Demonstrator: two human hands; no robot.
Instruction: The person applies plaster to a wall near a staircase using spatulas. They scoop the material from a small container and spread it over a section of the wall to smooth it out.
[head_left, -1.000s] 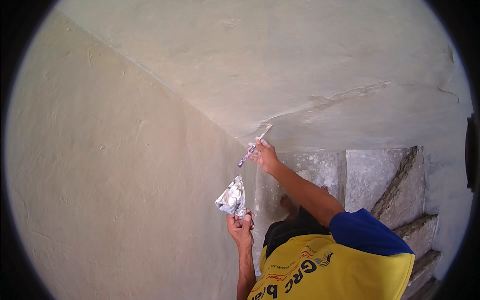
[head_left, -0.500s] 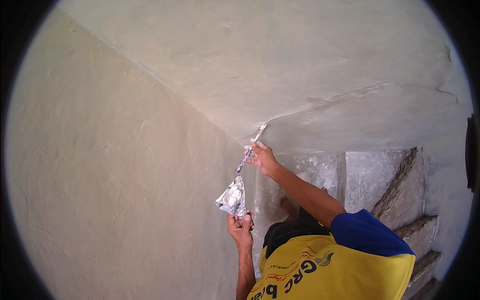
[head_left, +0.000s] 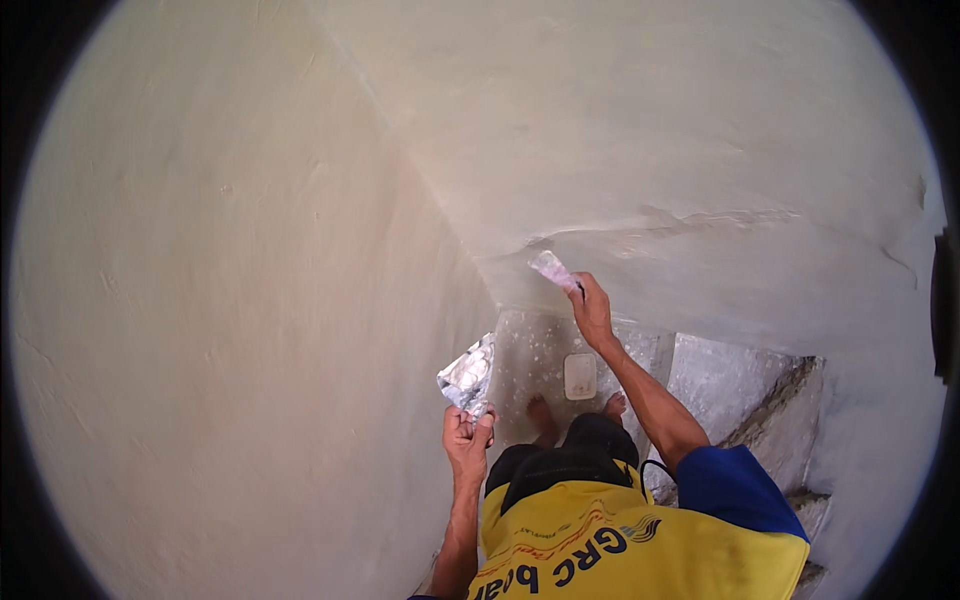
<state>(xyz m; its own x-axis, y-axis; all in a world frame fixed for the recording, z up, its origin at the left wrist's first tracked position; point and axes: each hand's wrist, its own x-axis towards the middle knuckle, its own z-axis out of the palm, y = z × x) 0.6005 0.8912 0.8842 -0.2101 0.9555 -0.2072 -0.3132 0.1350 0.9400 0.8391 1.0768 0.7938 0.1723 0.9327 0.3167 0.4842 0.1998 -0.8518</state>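
Observation:
My left hand [head_left: 468, 437] is closed on a wide metal putty knife [head_left: 480, 398], its triangular blade facing up. White filler paste [head_left: 466, 372] lies on that blade, close to the left wall. In my right hand [head_left: 592, 310] is a smaller putty knife [head_left: 550, 267], gripped by its handle. Its whitish, smeared blade is near the right wall [head_left: 640, 280], just below the left end of a rough seam [head_left: 690, 225]. Whether the blade touches the wall I cannot tell. My fingers partly hide both handles.
A plastered left wall [head_left: 250, 350] meets the right wall at a corner. On the speckled floor [head_left: 520, 350] a small whitish rectangular tub [head_left: 580, 377] stands by my bare feet [head_left: 543, 418]. Rough concrete steps [head_left: 765, 400] are at the right.
My right hand has moved to the right and turned its putty knife, so the blade's broad face now shows. The view has shifted, and the tub and both feet show more fully.

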